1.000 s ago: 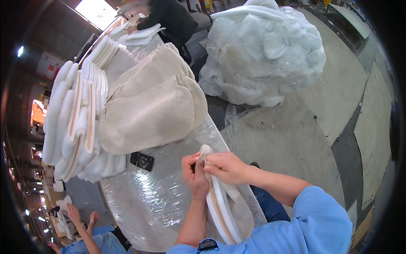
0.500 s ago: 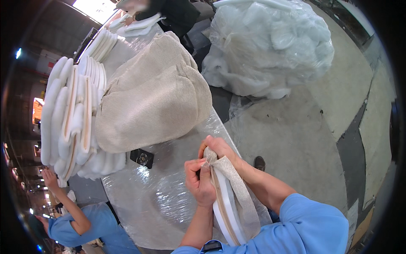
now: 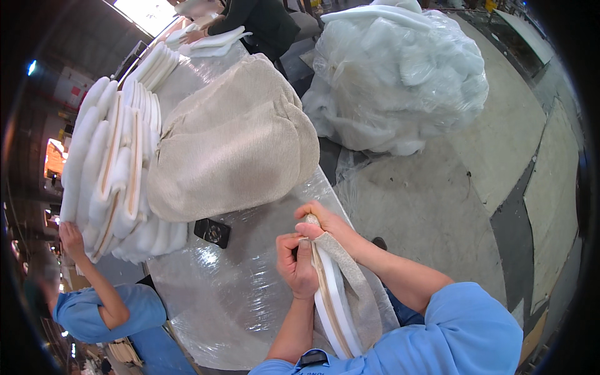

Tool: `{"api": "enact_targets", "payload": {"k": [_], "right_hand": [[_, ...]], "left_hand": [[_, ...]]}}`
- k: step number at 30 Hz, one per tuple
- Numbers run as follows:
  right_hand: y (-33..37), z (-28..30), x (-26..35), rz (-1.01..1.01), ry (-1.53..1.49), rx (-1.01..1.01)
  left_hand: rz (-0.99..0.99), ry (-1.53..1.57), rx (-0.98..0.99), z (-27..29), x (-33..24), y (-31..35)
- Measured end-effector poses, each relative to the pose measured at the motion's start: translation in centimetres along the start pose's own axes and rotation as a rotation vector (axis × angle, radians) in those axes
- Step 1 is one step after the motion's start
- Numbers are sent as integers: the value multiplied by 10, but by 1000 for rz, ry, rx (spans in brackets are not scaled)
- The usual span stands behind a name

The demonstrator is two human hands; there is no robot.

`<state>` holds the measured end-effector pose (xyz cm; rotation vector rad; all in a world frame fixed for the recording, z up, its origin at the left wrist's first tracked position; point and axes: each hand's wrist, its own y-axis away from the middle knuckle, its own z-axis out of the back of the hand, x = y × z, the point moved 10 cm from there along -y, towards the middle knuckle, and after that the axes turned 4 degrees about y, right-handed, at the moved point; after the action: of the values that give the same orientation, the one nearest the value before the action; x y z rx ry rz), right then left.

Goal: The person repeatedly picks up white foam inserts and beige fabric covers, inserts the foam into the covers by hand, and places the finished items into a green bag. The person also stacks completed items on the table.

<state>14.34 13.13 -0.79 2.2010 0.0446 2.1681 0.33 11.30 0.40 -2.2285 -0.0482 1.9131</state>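
A beige fabric cover [image 3: 356, 278] is partly over a layered white cushion pad [image 3: 334, 312] with a tan middle layer, held upright against my body at the table's near edge. My left hand [image 3: 296, 267] is closed, pinching the cover's edge at the top end of the pad. Just beyond it, my right hand [image 3: 322, 224] wraps round the bunched tip of the cover. The two hands nearly touch. The fingertips of both are partly hidden by fabric and by each other.
A plastic-covered table [image 3: 244, 275] carries a stack of beige covers [image 3: 231, 144], a dark phone-like device [image 3: 212, 232] and piled white pads [image 3: 119, 169]. A co-worker in blue [image 3: 112, 309] touches the pads; another in dark clothing [image 3: 262, 25] works behind. A plastic-wrapped white bundle [image 3: 400, 75] sits right.
My right hand has shifted its hold and now covers more of the cover's tip. My left hand keeps its pinch. The co-worker at left has reached onto the pads.
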Motion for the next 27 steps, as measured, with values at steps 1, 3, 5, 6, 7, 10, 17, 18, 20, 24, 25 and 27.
{"api": "enact_targets", "payload": {"k": [1,3,5,6,7,10,17,18,20,24,25,27], "right_hand": [[3,2,3,56,-93,-36],[20,11,0,47,-205,-106],[37,23,11,87,-116,-147],[50,31,22,136,36,-181],[59,36,37,187,192,-215],[55,19,48,-31,454,32],[60,-12,72,382,618,103],[63,-16,71,420,634,123],[65,-21,70,474,639,147],[56,-8,53,272,454,234],[51,-3,42,148,368,271],[26,35,30,108,87,-24]], "left_hand": [[0,7,-1,-2,-2,-1],[1,18,-10,-3,-5,-3],[-21,-15,-16,3,-8,-4],[-28,-26,-9,5,-7,-3],[-27,-32,-7,5,-7,-3],[-35,-36,9,-1,-8,-4],[-7,32,-4,3,0,-1],[-9,25,1,3,-2,-1],[-9,39,10,5,-3,0],[1,5,8,8,-4,0],[-2,4,2,8,-3,1],[-9,7,-2,4,-2,1]]}}
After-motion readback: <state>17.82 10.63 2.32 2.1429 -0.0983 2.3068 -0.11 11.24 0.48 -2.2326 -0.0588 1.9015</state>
